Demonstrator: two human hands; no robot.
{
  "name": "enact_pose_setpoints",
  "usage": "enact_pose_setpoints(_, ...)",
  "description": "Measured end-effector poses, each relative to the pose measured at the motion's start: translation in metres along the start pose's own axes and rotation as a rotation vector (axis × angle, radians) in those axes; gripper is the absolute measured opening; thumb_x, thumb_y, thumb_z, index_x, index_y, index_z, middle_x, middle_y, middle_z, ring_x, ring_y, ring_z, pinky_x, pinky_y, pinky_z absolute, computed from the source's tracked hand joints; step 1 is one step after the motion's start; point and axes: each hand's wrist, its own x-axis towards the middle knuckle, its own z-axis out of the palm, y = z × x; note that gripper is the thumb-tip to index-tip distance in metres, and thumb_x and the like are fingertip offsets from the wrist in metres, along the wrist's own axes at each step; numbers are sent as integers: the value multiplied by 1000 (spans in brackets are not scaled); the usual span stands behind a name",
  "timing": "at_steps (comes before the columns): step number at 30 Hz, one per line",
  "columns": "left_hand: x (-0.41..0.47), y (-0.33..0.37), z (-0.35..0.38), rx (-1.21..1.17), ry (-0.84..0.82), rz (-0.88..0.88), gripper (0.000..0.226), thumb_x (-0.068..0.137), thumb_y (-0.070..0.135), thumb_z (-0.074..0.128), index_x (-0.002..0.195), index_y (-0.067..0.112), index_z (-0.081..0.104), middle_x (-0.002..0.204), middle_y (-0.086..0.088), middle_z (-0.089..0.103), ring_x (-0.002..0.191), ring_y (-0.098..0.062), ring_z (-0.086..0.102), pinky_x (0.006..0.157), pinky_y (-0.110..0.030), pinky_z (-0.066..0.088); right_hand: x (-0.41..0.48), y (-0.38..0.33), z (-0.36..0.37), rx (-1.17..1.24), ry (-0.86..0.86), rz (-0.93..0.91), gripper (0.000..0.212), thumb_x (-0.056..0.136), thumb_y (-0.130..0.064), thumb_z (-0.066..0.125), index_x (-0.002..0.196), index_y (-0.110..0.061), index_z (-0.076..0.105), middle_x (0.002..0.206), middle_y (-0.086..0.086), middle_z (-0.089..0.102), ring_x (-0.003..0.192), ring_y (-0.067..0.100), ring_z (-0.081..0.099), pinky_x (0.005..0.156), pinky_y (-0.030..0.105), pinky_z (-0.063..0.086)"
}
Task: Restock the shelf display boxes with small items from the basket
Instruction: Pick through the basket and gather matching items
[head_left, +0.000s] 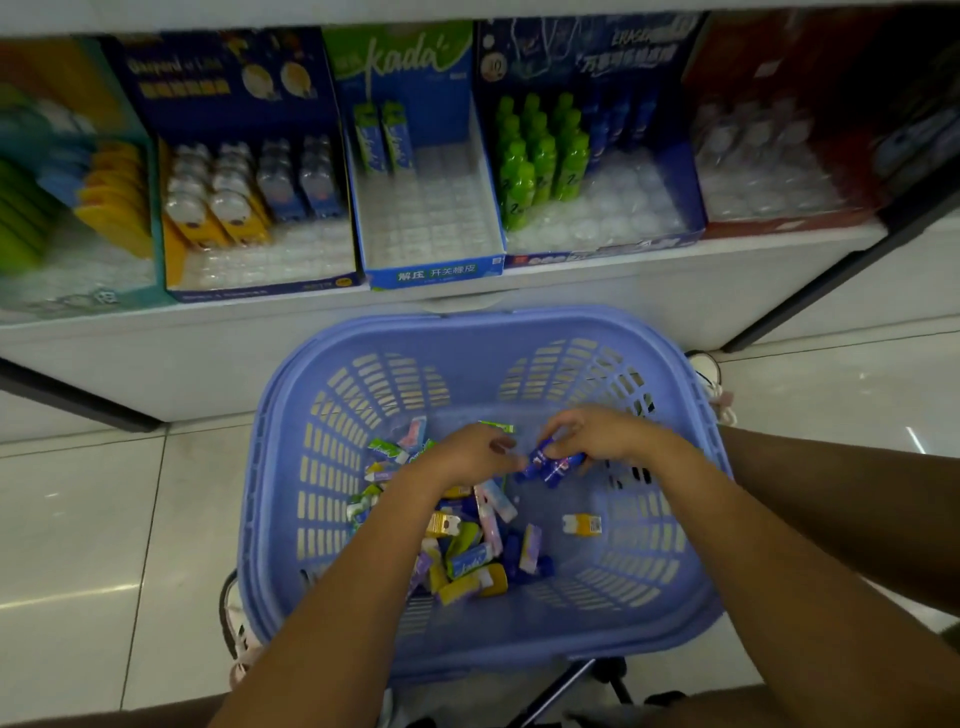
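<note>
A blue plastic basket (291, 467) sits on the floor below the shelf, with a heap of several small packaged items (467, 551) in its left half. Both my hands are inside it. My right hand (597, 434) pinches dark blue small items (553, 465) near the basket's middle. My left hand (462, 457) lies over the heap with its fingers curled, touching the same blue items; whether it holds anything I cannot tell. On the shelf above stand display boxes: a blue "kada" box (431, 275) holding two items at its back, and a box with green bottles (540, 156).
More display boxes line the shelf: a blue one with yellow and blue items (249, 192) at left, a teal one (62, 208) at far left, a red one (769, 171) at right. One yellow item (582, 525) lies apart in the basket. Tiled floor (104, 519) surrounds it.
</note>
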Motion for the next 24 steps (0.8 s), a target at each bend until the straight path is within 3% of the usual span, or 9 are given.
enact_pose_setpoints(4, -15, 38, -12, -471, 76, 156, 22, 94, 21, 57, 114, 11, 61, 102, -13, 67, 86, -19, 66, 80, -29, 55, -29, -26, -26, 309, 85, -193, 30, 85, -8, 67, 114, -9, 61, 95, 11, 68, 86, 18, 65, 76, 29, 54)
enact_pose_setpoints(7, -28, 62, -29, -719, 175, 190, 24, 94, 17, 56, 113, 4, 63, 91, -9, 71, 74, -14, 69, 75, -27, 59, -46, -43, -39, 464, 270, -297, 27, 80, -9, 71, 105, -6, 62, 83, 7, 67, 73, 14, 64, 67, 24, 53)
enact_pose_setpoints(10, -40, 83, -44, -948, 152, 230, 15, 94, 14, 56, 102, 6, 65, 82, -5, 74, 71, -15, 72, 67, -24, 58, -63, -58, -51, 518, 424, -394, 9, 77, -15, 74, 83, -13, 67, 63, -3, 67, 53, 6, 58, 52, 16, 47)
enact_pose_setpoints(13, -46, 101, -51, -1030, 188, 292, 11, 92, 8, 57, 99, 4, 64, 76, -3, 73, 67, -11, 70, 64, -19, 56, -79, -74, -58, 541, 515, -494, 5, 78, -15, 74, 82, -14, 70, 59, -4, 65, 49, 5, 54, 49, 15, 45)
enact_pose_setpoints(18, -51, 121, -60, -1137, 296, 375, 10, 91, 7, 55, 89, 4, 64, 61, -1, 67, 55, -5, 63, 55, -16, 53, -106, -84, -78, 658, 335, -627, 20, 80, -12, 67, 99, -14, 70, 84, 2, 71, 72, 10, 65, 70, 19, 55)
enact_pose_setpoints(20, -52, 127, -63, -1134, 330, 397, 10, 91, 7, 55, 89, 5, 65, 67, -2, 70, 56, -6, 64, 56, -16, 53, -109, -90, -90, 592, 467, -641, 18, 81, -6, 68, 99, -9, 69, 82, 2, 72, 68, 7, 66, 66, 16, 54)
enact_pose_setpoints(24, -52, 138, -68, -1028, 435, 416, 11, 93, 15, 57, 93, 13, 68, 82, -2, 73, 55, -6, 59, 54, -17, 50, -98, -106, -140, 368, 944, -597, 21, 81, -14, 72, 101, -10, 69, 85, 3, 69, 72, 6, 64, 66, 12, 50)
